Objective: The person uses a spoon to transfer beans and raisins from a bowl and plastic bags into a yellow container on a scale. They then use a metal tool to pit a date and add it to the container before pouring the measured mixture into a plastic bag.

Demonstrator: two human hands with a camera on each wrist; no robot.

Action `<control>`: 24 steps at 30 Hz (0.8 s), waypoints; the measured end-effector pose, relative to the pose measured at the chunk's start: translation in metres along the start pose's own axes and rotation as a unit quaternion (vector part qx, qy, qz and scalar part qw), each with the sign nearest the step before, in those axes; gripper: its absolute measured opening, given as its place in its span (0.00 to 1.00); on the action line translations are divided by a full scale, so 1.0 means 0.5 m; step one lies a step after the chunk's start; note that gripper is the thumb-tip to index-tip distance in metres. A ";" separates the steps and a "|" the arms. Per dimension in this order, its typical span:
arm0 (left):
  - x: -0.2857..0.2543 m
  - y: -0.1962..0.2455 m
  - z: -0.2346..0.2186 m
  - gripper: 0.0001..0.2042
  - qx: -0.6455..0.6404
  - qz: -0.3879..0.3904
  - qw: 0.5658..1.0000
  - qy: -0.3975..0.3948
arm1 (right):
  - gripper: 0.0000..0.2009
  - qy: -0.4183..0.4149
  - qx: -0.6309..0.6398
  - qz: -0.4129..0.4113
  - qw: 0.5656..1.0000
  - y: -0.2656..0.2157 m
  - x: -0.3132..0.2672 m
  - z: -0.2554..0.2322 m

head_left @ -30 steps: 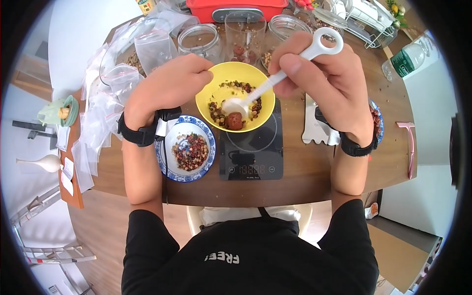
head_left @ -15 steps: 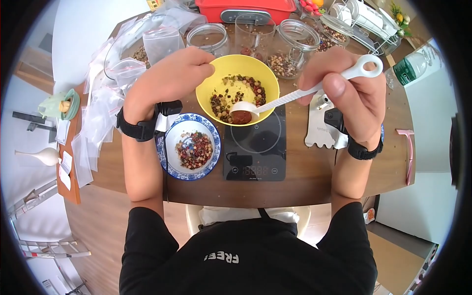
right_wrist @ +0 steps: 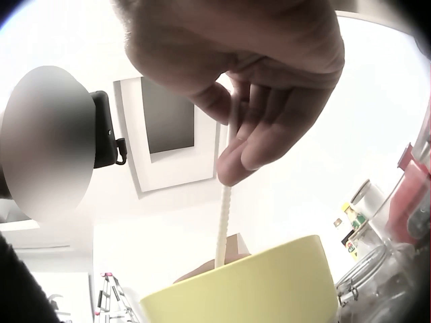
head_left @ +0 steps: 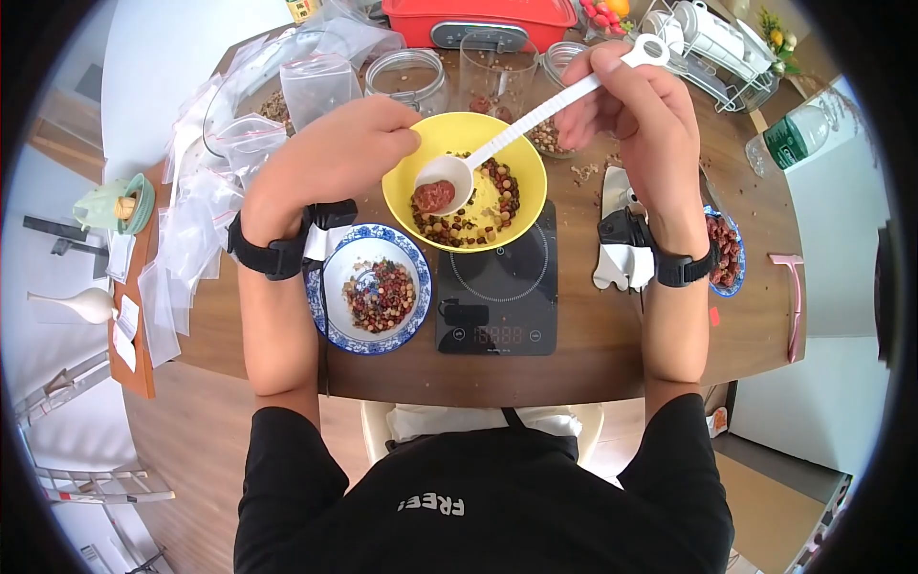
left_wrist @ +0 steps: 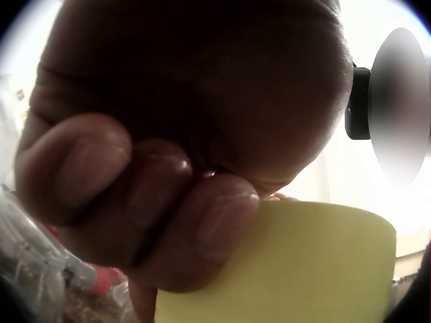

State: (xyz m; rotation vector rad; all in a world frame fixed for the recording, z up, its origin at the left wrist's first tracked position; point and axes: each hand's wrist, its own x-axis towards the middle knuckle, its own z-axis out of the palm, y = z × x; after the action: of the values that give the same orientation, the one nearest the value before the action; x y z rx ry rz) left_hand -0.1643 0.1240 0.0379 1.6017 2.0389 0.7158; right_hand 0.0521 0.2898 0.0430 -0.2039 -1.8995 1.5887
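Fingers curled at its left rim, my left hand (head_left: 335, 153) holds a yellow bowl (head_left: 535, 182); in the left wrist view the fingertips lie against the bowl's outer wall (left_wrist: 323, 262). Mixed beans and grains (head_left: 497, 191) are spread over the bowl's bottom. My right hand (head_left: 645, 124) pinches the upper handle of a white plastic spoon (head_left: 535, 117). The spoon's head is inside the bowl's outline at the left, with a wrinkled red date (head_left: 435, 196) in it. In the right wrist view, the ridged handle (right_wrist: 223, 222) runs down behind the bowl's rim.
A black digital scale (head_left: 497, 306) lies below the bowl. To its left is a blue-and-white dish (head_left: 418, 316) of mixed beans; a plate of dates (head_left: 727, 253) sits right. Glass jars (head_left: 406, 77), plastic bags (head_left: 182, 239) and a red appliance (head_left: 411, 21) stand farther back.
The spoon's head went from beside the date to under it, and the date now sits in it. My right hand shifted right, then back left and away from me. My left hand stayed at the rim.
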 end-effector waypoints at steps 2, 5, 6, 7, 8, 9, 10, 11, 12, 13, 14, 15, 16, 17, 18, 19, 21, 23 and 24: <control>-0.001 0.000 -0.002 0.16 0.001 0.009 1.000 0.004 | 0.17 0.013 0.014 0.001 1.000 0.002 0.002 0.000; -0.001 -0.004 -0.001 0.16 0.008 0.017 1.000 0.019 | 0.17 0.029 0.015 -0.003 0.999 0.002 0.002 0.000; -0.001 -0.007 -0.001 0.16 0.015 0.018 0.999 0.030 | 0.17 0.024 0.011 0.004 1.000 0.003 0.002 -0.001; 0.002 -0.013 -0.002 0.16 0.015 0.018 0.999 0.030 | 0.17 0.019 0.007 0.010 1.000 0.004 0.002 -0.001; 0.008 -0.022 -0.006 0.16 0.029 0.019 0.999 0.018 | 0.17 0.020 0.006 0.010 1.000 0.005 0.003 -0.002; 0.010 -0.026 -0.010 0.16 0.043 0.020 0.999 0.007 | 0.17 0.026 0.007 0.016 1.000 0.007 0.005 -0.002; 0.010 -0.024 -0.013 0.16 0.044 0.023 0.999 0.007 | 0.17 0.034 0.006 0.021 0.999 0.008 0.006 -0.004; 0.009 -0.019 -0.017 0.15 0.009 -0.006 1.000 -0.001 | 0.17 0.036 0.004 0.017 0.999 0.007 0.007 -0.006; 0.008 -0.013 -0.019 0.15 -0.026 -0.035 0.999 -0.009 | 0.16 0.059 0.014 0.021 0.998 0.005 0.008 -0.009; 0.006 -0.007 -0.017 0.15 -0.025 -0.030 0.999 -0.008 | 0.16 0.083 0.024 0.025 0.996 0.005 0.008 -0.012; 0.003 -0.001 -0.015 0.15 -0.063 -0.055 0.996 0.013 | 0.16 0.085 0.022 0.020 0.996 0.008 0.010 -0.017; 0.004 0.002 -0.014 0.15 -0.100 -0.079 0.991 0.034 | 0.16 0.110 0.037 0.011 0.993 0.013 0.012 -0.024; 0.006 0.000 -0.016 0.15 -0.098 -0.075 0.992 0.036 | 0.16 0.135 0.052 0.002 0.990 0.015 0.014 -0.028; 0.008 -0.006 -0.016 0.15 -0.104 -0.079 0.991 0.038 | 0.16 0.135 0.051 -0.002 0.989 0.015 0.015 -0.029; 0.011 -0.010 -0.018 0.15 -0.109 -0.082 0.990 0.040 | 0.16 0.167 0.057 -0.003 0.984 0.014 0.014 -0.030; 0.013 -0.009 -0.019 0.15 -0.107 -0.079 0.990 0.042 | 0.16 0.198 0.062 -0.004 0.978 0.010 0.014 -0.031; 0.014 -0.011 -0.019 0.16 -0.103 -0.046 0.991 0.078 | 0.16 0.205 0.063 -0.011 0.977 0.004 0.014 -0.032; 0.023 -0.036 -0.013 0.16 -0.121 -0.036 0.986 0.106 | 0.16 0.213 0.065 -0.016 0.975 0.001 0.015 -0.035; 0.025 -0.039 -0.012 0.15 -0.142 -0.028 0.981 0.133 | 0.16 0.195 0.048 -0.002 0.980 0.002 0.016 -0.038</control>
State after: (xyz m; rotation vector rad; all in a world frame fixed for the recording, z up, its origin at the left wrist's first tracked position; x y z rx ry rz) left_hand -0.1854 0.1318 0.0298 1.3403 2.0393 1.1954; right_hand 0.0563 0.3096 0.0460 -0.4361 -1.5166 1.5049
